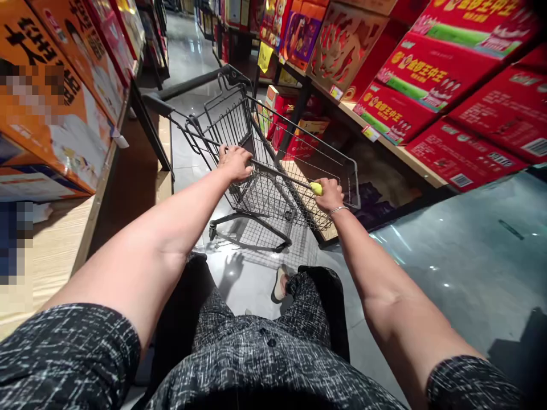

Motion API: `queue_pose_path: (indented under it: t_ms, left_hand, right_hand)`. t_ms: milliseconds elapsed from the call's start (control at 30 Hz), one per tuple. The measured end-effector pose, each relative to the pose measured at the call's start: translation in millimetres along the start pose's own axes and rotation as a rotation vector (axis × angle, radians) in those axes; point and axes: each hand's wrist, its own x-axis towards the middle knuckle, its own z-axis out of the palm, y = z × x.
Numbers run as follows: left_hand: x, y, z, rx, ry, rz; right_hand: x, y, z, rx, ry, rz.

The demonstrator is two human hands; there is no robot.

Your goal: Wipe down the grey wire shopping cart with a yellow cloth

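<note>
A dark wire shopping cart [273, 196] stands in front of me, turned at an angle in the aisle. My left hand [235, 163] is closed over the left part of its side rim, near the handle end. Farther right along the same rim, my right hand [329, 195] is wrapped round the bar near the cart's corner. A small yellow-green item [315, 188] shows beside the right thumb; how it is held is hard to tell. The cart's black handle [192, 84] points to the upper left, away from both hands. No goods are visible in the basket.
Shelves with orange boxes [51, 85] border the left side. On the right, a wooden shelf [419, 166] bears stacked red boxes [421, 71], its lower edge close to the cart. Grey tiled floor [482, 245] shows at the right. A shoe [280, 285] is below the cart.
</note>
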Motion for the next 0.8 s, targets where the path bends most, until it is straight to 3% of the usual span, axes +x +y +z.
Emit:
queue_pose_path:
  t_ms: [200, 333, 533, 800]
  left_hand:
    - [-8.9, 87.7, 22.8, -0.027, -0.141, 0.19]
    - [-5.9, 121.5, 37.3, -0.029, -0.187, 0.248]
    - [4.5, 128.0, 44.6, 0.002, -0.162, 0.154]
    - [15.4, 114.6, 55.1, -0.109, -0.138, 0.179]
  right_hand:
    - [-15.1, -13.7, 0.2, 0.124, -0.021, -0.074]
    - [-29.1, -14.9, 0.9, 0.166, 0.002, -0.209]
    - [-55.6, 4.7, 0.7, 0.048, 0.032, -0.302]
    - [-104.6, 84.0, -10.2, -0.155, 0.164, -0.255]
